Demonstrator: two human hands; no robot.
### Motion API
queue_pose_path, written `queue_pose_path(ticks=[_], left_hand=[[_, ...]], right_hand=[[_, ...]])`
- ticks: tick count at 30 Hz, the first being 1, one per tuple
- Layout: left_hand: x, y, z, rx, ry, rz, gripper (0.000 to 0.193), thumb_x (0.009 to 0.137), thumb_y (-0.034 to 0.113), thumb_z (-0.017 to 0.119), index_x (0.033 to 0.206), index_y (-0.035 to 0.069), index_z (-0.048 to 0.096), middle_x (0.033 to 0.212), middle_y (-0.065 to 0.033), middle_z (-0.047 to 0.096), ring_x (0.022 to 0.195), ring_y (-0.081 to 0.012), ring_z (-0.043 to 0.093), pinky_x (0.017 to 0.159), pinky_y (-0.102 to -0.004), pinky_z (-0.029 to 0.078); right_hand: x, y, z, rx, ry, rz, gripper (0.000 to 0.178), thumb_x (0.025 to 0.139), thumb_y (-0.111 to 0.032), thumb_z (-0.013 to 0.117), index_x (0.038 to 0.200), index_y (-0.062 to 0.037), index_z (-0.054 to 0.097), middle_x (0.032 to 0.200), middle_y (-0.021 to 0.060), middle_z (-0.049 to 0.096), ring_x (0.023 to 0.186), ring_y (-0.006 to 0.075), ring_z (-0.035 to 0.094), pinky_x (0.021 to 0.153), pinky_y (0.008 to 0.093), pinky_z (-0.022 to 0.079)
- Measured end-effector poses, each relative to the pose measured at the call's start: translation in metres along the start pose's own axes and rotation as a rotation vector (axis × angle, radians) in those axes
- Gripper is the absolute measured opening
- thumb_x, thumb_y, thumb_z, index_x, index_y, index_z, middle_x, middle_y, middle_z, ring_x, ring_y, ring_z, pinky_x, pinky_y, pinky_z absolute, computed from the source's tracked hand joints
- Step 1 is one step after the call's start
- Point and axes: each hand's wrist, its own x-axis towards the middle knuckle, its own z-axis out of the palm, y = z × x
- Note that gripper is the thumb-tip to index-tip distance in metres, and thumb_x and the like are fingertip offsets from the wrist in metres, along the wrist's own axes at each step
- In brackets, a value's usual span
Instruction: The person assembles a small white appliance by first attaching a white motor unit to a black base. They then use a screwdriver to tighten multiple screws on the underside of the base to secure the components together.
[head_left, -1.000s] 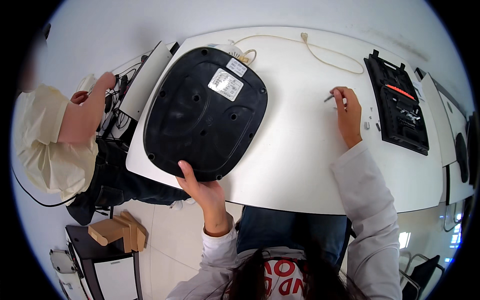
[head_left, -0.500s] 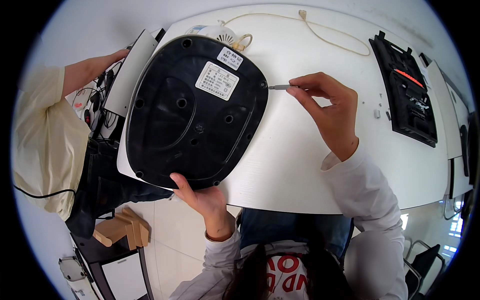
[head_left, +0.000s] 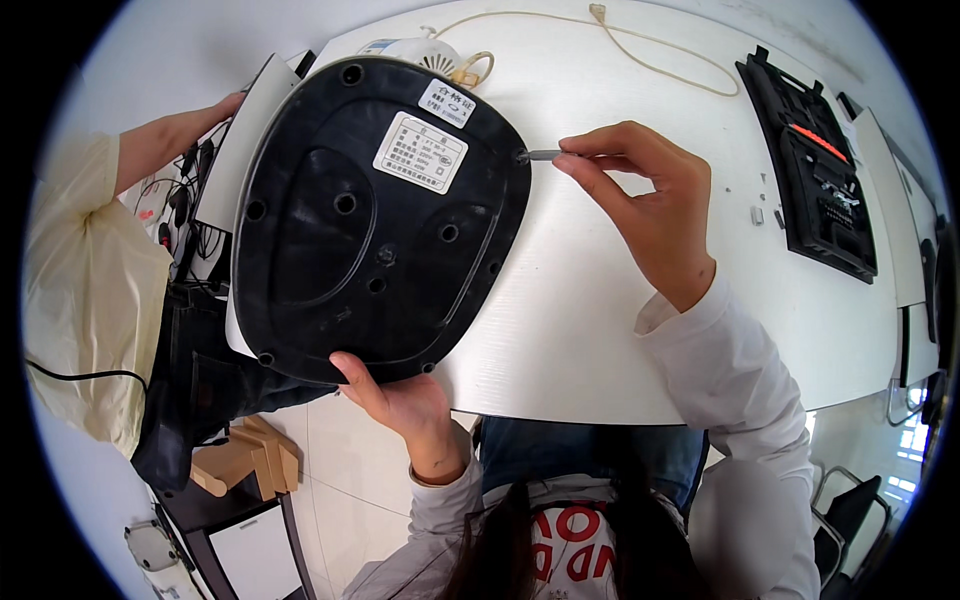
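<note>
A large black plastic appliance base (head_left: 315, 285) is tipped up with its underside facing me, showing several round holes and two white labels (head_left: 420, 152). My left hand (head_left: 405, 405) grips its lower edge, thumb on the underside and fingers hidden behind. Between thumb and fingertips, my right hand (head_left: 655, 210) pinches a slim grey screwdriver bit (head_left: 543, 155). The bit's tip meets the hole at the base's upper right corner; whether it sits on a screw is too small to tell. Behind the base, a white vented housing (head_left: 430, 55) and a coiled cream cord (head_left: 470, 72) partly show.
On the white table (head_left: 590, 340), an open black tool case (head_left: 815, 170) lies at the right, with small metal pieces (head_left: 757, 214) beside it. A cream cable (head_left: 680, 75) loops across the back. At the left, another person (head_left: 95, 250) has a hand by a white panel (head_left: 245, 150).
The base has shifted slightly left in my left hand. My right hand has moved left and up, bringing the screwdriver bit's tip from beside the base's edge to its corner hole.
</note>
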Motion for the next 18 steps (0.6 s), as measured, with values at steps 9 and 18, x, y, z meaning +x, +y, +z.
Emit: queue_pose_path(ticks=[9,18], left_hand=[[-0.001,0.0,-0.001,-0.012,0.013,-0.002,0.047,0.089,0.032,0.056,0.124,0.003,0.047,0.126,-0.0072,0.05,0.112,-0.0201,0.05,0.097,-0.0292,0.038],[0.001,0.0,-0.002,-0.007,0.014,-0.008,0.05,0.089,0.032,0.056,0.126,0.001,0.044,0.128,-0.0074,0.048,0.113,-0.0202,0.049,0.097,-0.0291,0.037]], right_hand=[[0.001,-0.007,-0.003,-0.209,-0.073,-0.109,0.01,0.075,-0.013,0.07,0.081,-0.0068,0.065,0.071,0.0034,0.062,0.061,0.0189,0.06,0.055,0.0244,0.047],[0.003,-0.006,-0.004,-0.247,-0.097,-0.182,0.011,0.077,-0.011,0.067,0.087,-0.008,0.065,0.08,0.0036,0.061,0.062,0.0189,0.06,0.054,0.0248,0.046]])
